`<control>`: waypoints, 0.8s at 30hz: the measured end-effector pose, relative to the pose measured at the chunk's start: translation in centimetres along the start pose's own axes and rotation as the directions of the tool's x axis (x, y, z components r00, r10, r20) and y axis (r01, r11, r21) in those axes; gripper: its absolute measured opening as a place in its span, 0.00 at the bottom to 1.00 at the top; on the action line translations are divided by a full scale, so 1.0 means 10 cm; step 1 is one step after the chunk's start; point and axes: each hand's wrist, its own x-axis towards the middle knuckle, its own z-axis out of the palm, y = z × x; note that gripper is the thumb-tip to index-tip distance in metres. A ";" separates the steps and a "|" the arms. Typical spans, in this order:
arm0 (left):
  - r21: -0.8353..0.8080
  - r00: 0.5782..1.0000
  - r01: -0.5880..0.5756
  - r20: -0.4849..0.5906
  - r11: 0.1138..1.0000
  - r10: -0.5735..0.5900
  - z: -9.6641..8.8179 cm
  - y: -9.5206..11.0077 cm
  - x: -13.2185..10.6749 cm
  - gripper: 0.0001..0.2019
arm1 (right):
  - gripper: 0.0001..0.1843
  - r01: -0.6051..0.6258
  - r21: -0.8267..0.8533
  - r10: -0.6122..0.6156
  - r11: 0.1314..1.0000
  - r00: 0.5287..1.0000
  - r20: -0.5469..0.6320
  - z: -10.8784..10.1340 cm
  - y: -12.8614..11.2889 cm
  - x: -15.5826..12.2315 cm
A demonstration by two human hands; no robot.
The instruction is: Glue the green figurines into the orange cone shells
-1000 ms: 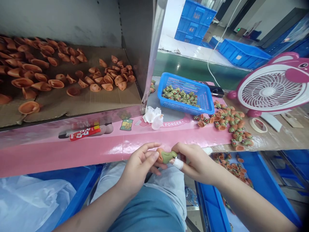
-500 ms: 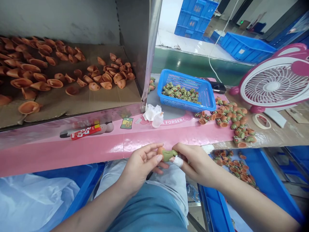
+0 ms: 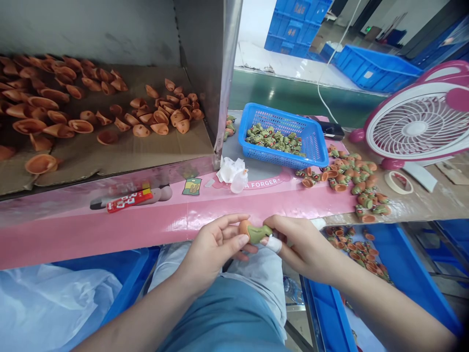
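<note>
Between my two hands, above my lap at the table's front edge, is a small figurine (image 3: 258, 233) made of a green piece against a rounded orange cup. My left hand (image 3: 216, 247) pinches the orange end between thumb and fingers. The green end is gripped by my right hand (image 3: 298, 247), whose thumb wears a white wrap. Farther back, a blue basket (image 3: 282, 157) holds many green pieces. A small translucent bottle (image 3: 239, 182) lies by crumpled white tissue (image 3: 227, 169) on the pink table cover (image 3: 205, 210).
Orange cups (image 3: 161, 117) lie on cardboard inside a box-like booth (image 3: 205, 73) at left. Joined green-orange figurines (image 3: 351, 171) are piled at right, near a tape roll (image 3: 398, 183) and a fan (image 3: 417, 122). Blue crates (image 3: 410, 274) stand below the table; a red packet (image 3: 130, 200) lies at left.
Both hands keep hold of the figurine in nearly the same place. The right hand's grip on the green end has shifted very slightly to the right.
</note>
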 end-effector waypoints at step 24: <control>0.111 1.000 0.010 -0.002 0.994 -0.010 0.01 -0.02 -0.04 0.17 | 0.04 0.010 -0.069 -0.010 0.998 1.000 -0.007 0.08 0.01 -0.08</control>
